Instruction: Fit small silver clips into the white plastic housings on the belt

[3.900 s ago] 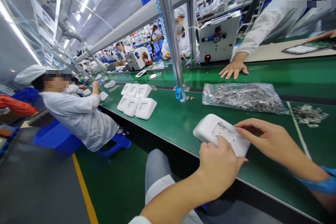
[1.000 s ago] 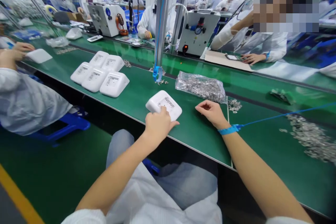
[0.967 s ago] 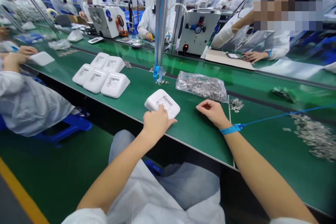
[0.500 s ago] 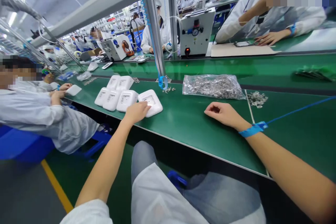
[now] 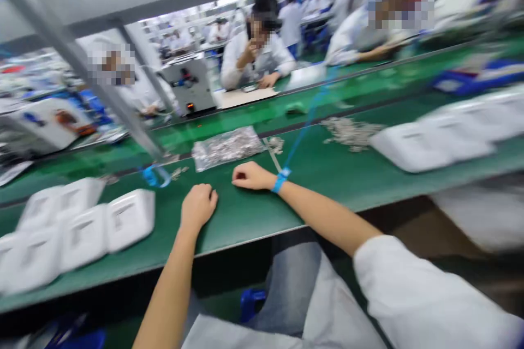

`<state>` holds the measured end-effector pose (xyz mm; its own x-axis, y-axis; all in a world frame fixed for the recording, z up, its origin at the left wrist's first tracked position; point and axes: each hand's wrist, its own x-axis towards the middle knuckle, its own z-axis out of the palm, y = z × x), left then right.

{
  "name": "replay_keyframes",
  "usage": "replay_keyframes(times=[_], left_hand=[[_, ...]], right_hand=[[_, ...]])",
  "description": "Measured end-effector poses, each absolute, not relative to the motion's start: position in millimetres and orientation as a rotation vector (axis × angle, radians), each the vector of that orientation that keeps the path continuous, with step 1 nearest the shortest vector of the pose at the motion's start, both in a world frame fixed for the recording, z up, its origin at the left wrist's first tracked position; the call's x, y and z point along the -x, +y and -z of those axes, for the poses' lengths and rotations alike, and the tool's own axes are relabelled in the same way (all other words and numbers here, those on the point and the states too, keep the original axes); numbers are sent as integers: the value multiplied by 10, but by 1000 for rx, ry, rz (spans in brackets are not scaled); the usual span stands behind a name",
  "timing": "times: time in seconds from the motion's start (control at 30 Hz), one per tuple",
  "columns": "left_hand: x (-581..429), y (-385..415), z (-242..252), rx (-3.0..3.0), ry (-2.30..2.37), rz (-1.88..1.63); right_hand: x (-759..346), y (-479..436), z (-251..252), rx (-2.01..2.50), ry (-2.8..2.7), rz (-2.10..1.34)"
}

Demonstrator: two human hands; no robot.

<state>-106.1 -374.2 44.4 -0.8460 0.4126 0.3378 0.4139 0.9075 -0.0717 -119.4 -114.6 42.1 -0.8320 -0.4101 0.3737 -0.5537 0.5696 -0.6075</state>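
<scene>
My left hand (image 5: 198, 207) rests on the green bench (image 5: 245, 218) in a loose fist with nothing in it, a little right of a group of white plastic housings (image 5: 73, 229). My right hand (image 5: 250, 176) lies curled on the bench just beyond it; what its fingers hold, if anything, is hidden. A blue wrist strap (image 5: 280, 180) with a blue cord circles my right wrist. A clear bag of small metal parts (image 5: 226, 147) lies behind both hands. The view is blurred by motion.
More white housings (image 5: 434, 139) sit on the bench at the right, with loose metal parts (image 5: 347, 131) near them. A slanted metal post (image 5: 82, 65) rises at the left. A white machine (image 5: 190, 84) and several seated people in white coats are across the bench.
My left hand pushed the white housing left to join the group, let go of it and drew back toward my right hand. The camera has swung to the right.
</scene>
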Motion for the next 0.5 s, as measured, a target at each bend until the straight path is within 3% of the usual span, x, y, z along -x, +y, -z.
replay_keyframes(times=[0.23, 0.3, 0.4, 0.5], left_hand=[[1814, -3810, 152, 772, -2501, 469], [1875, -3866, 250, 835, -2484, 567], [1819, -3845, 271, 923, -2447, 626], [1679, -3773, 162, 975, -2343, 743]], right_hand=[[792, 272, -477, 128, -2446, -638], [468, 807, -454, 505, -2320, -354], [19, 1422, -392, 1023, -2167, 19], [-278, 1653, -340, 1190, -2243, 114]])
